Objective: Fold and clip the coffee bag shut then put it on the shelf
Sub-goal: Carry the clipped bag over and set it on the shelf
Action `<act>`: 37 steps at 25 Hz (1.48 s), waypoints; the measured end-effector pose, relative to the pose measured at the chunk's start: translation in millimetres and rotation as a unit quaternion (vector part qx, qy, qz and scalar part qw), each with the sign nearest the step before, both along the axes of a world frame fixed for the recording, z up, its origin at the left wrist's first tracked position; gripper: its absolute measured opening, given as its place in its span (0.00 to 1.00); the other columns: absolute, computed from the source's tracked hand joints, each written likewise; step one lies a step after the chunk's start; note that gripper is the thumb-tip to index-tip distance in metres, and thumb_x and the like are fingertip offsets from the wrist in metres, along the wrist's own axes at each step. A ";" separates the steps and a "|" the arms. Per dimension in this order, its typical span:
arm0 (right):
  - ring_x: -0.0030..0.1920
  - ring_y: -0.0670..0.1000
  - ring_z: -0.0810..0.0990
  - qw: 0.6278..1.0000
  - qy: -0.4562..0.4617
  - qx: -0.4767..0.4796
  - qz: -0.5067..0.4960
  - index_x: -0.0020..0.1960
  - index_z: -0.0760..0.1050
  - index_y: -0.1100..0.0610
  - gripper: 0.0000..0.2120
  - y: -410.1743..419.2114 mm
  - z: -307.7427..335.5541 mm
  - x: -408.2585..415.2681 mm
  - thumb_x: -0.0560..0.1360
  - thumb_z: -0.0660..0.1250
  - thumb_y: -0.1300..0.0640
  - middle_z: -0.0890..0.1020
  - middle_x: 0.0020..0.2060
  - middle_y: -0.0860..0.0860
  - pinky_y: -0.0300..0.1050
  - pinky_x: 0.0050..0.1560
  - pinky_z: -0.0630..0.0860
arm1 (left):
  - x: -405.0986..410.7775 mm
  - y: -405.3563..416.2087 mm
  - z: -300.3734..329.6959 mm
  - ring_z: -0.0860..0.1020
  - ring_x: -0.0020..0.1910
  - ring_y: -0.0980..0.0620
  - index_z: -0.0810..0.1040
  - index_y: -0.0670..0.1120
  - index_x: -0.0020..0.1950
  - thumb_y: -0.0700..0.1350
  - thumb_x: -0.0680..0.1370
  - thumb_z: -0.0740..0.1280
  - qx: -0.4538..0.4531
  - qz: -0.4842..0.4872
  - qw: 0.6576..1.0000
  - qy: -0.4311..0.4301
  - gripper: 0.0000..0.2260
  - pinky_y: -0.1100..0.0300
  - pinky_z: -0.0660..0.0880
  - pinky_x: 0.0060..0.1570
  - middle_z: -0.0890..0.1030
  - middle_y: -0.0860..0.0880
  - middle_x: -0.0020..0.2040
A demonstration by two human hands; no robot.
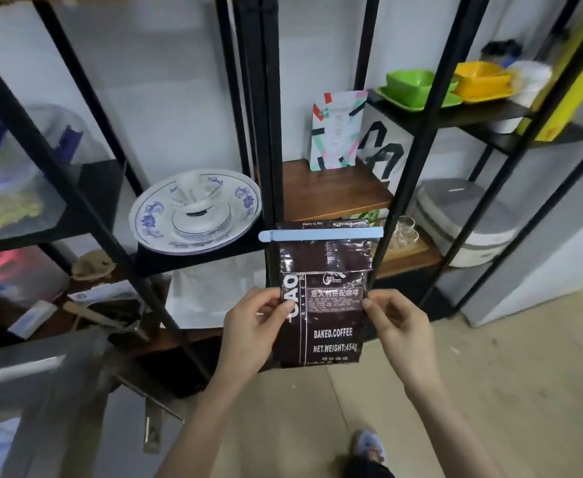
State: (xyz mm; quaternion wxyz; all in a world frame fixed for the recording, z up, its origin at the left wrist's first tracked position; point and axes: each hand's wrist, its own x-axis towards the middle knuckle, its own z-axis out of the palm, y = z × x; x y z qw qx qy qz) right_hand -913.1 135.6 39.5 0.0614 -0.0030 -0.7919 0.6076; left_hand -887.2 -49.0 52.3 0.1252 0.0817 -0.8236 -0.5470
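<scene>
Here the dark coffee bag (321,305) is held upright in front of the black shelf (334,188), its folded top pinched by a pale blue clip (321,234), with the left hand (252,331) and right hand (398,326) closing their fingers on its two side edges.

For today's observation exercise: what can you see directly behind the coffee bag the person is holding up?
Behind the coffee bag, clipped with a pale blue clip, stand black shelf posts and a wooden shelf. The bag hides that shelf's front edge and whatever lies below it. Left hand and right hand grip its sides.
</scene>
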 end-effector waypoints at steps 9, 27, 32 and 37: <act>0.37 0.29 0.76 0.996 0.010 0.049 0.071 0.40 0.75 0.50 0.05 75.2 11.8 -119.9 0.72 0.67 0.59 0.80 0.36 0.40 0.21 0.37 0.69 | -87.1 85.9 5.5 0.75 0.36 0.71 0.77 0.48 0.43 0.39 0.72 0.67 0.057 0.085 0.995 0.004 0.04 0.79 0.69 0.35 0.76 0.54 0.37; 0.40 0.39 0.79 0.991 0.000 0.044 0.127 0.42 0.73 0.48 0.06 76.0 17.8 -267.1 0.73 0.65 0.59 0.79 0.38 0.41 0.32 0.38 0.76 | -220.5 93.9 -1.3 0.75 0.39 0.74 0.77 0.40 0.56 0.40 0.74 0.64 0.082 0.128 0.988 0.012 0.11 0.81 0.68 0.37 0.77 0.56 0.41; 0.41 0.42 0.78 0.995 0.009 0.048 0.085 0.47 0.75 0.54 0.03 53.3 23.2 -318.9 0.74 0.64 0.59 0.79 0.40 0.45 0.27 0.34 0.76 | -281.1 70.0 3.5 0.75 0.41 0.71 0.75 0.40 0.59 0.41 0.74 0.64 0.076 0.107 0.991 0.031 0.14 0.81 0.69 0.39 0.76 0.57 0.42; 0.37 0.40 0.75 0.995 0.054 0.078 0.040 0.49 0.76 0.58 0.05 28.5 29.3 -364.1 0.74 0.64 0.61 0.78 0.38 0.46 0.20 0.34 0.68 | -330.9 52.9 8.7 0.74 0.45 0.63 0.74 0.41 0.60 0.41 0.75 0.62 0.066 0.098 0.992 0.052 0.14 0.82 0.69 0.39 0.76 0.55 0.46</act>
